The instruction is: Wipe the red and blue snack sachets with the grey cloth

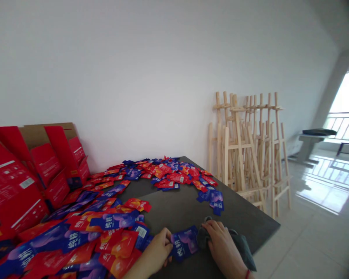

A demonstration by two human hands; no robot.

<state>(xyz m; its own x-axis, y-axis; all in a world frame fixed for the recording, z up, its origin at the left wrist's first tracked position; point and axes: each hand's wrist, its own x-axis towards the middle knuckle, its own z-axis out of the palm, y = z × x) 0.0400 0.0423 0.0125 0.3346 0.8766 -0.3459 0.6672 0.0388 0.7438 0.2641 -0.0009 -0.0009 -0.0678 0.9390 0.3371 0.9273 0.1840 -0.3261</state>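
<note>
My left hand [162, 248] pinches the left edge of a blue-purple sachet [184, 243] that lies on the dark tabletop [174, 209] near its front. My right hand [221, 242] presses on a crumpled grey-green cloth [244, 250], its fingers closed over the part beside the sachet's right edge. Many red and blue sachets [119, 242] are heaped to the left of my left hand. More red and blue sachets [177, 176] lie spread along the back of the table.
Open red boxes [55, 170] stand at the left against the white wall. Wooden easels [241, 155] lean together beyond the table's right edge. At the far right are a grey stand [306, 149] and a window railing [346, 124].
</note>
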